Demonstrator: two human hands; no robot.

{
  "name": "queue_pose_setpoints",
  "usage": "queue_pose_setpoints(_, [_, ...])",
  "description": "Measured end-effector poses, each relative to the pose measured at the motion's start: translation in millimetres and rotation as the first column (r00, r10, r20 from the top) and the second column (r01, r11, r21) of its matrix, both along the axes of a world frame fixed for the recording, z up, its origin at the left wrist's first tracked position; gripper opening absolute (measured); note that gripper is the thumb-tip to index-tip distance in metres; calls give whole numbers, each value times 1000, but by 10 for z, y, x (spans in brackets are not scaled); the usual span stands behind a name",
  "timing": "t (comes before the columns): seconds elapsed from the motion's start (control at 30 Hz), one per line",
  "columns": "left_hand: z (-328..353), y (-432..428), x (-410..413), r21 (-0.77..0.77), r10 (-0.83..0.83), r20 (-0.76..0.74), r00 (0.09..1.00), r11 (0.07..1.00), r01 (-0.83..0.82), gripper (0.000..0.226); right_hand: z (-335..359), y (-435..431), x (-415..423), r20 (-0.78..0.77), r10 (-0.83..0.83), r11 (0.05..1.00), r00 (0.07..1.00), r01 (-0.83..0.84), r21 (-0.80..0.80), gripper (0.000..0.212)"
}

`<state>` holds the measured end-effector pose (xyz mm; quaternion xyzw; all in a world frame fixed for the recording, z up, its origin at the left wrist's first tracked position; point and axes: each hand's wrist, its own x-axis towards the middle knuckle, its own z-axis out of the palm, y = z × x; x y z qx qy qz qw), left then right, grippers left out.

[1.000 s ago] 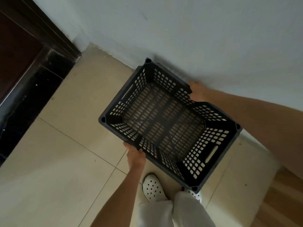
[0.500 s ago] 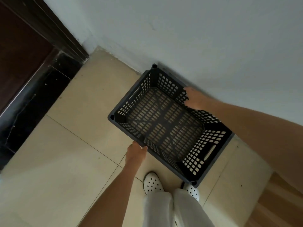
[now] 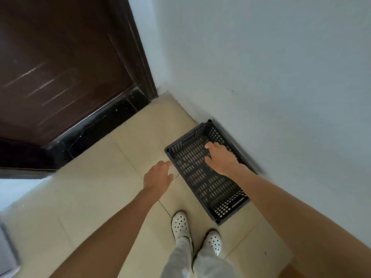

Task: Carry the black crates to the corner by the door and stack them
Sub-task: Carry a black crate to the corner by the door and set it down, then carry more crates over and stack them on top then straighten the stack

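Note:
A black perforated crate (image 3: 208, 183) rests on the beige tiled floor with its long side against the white wall, a short way from the corner by the door. My left hand (image 3: 158, 176) hovers beside the crate's left rim, fingers spread, holding nothing. My right hand (image 3: 220, 157) is over the crate's far end, fingers apart, apparently off the rim. No second crate is in view.
A dark brown door (image 3: 56, 63) with a black threshold (image 3: 96, 125) fills the upper left. The white wall (image 3: 271, 77) runs along the right. My feet in white perforated clogs (image 3: 180, 225) stand just below the crate.
The crate went down from my grip onto the floor by the wall. Both hands let go and lifted away, and my view rose and swung toward the door.

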<state>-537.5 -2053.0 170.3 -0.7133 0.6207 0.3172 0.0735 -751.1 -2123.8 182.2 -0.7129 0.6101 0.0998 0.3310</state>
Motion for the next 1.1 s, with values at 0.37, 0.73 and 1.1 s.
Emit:
queue_pose_setpoints(0.37, [1486,1346,786,-203,386,31,922,905,-373,31,1322,691,1121,39,338,923,940,-323,-211,40])
queue_pose_setpoints(0.73, [2161,3730,1385,-318,788,119,605,607,-728,29,1952,2089,2405,53,754,639,655,-713,-288,35])
queue_pose_setpoints(1.1, [2310,6797,1329,-324,991,134,17,60,-944,27,2302,4647,4018,128,976,204,175,-938,-281,34])
